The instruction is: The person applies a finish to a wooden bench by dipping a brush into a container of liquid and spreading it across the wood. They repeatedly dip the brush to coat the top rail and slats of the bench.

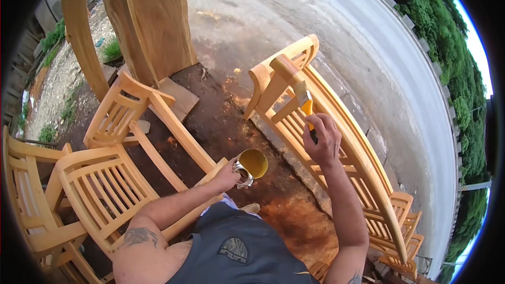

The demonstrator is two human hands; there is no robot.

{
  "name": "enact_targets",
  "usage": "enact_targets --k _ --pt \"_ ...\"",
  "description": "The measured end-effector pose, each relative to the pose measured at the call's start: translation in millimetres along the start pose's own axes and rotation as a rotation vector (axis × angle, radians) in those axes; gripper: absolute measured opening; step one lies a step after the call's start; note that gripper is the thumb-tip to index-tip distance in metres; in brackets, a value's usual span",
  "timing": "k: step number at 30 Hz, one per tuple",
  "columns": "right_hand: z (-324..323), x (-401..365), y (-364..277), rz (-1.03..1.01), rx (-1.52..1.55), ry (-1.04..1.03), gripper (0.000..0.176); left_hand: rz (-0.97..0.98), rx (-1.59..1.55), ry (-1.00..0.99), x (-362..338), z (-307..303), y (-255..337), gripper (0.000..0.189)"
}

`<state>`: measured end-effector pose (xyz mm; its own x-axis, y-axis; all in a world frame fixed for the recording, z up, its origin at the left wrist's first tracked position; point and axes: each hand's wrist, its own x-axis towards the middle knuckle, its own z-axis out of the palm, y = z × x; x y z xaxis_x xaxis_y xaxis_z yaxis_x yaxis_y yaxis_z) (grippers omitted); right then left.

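Observation:
My right hand point(322, 139) is closed around a paintbrush point(307, 106) with a yellow handle. Its bristles touch or hover close to the armrest of a light wooden bench point(288, 69); the exact contact is hard to tell. Low at the centre, my left hand point(227, 176) grips a metal cup point(253, 163) by its handle, and the mouth of the cup shows yellowish-brown liquid inside. The part of the armrest near the brush looks darker than the rest of the bench.
Wooden chairs point(108, 189) stand on the left. Tall planks point(152, 23) lean upright at the upper left. More wooden furniture point(402, 226) is at the lower right. The ground point(294, 221) is stained brown, and a road point(400, 73) runs beyond the bench.

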<state>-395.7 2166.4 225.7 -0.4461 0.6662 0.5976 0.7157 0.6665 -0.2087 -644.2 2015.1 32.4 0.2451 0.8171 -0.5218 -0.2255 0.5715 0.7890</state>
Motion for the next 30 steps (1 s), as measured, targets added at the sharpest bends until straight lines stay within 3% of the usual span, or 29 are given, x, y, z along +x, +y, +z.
enact_targets --k 5,13,21,27,30 --pt "-19.6 -18.6 -22.4 -0.009 0.03 0.053 0.03 -0.093 -0.107 0.032 -14.5 7.9 16.0 0.075" --pt "72.8 60.8 -30.0 -0.066 0.037 0.004 0.024 -0.101 -0.111 0.017 -18.1 3.2 13.8 0.077" --pt "13.4 11.5 -31.9 0.027 0.0 0.053 0.029 -0.053 -0.101 0.053 -17.3 -1.0 11.6 0.077" --pt "64.2 58.6 -37.8 -0.075 0.005 0.053 0.024 -0.063 -0.06 0.045 -14.2 5.5 13.9 0.074" --pt "68.8 64.4 -27.9 -0.028 -0.004 0.042 0.022 -0.064 -0.084 0.041 -12.2 6.5 12.2 0.073"
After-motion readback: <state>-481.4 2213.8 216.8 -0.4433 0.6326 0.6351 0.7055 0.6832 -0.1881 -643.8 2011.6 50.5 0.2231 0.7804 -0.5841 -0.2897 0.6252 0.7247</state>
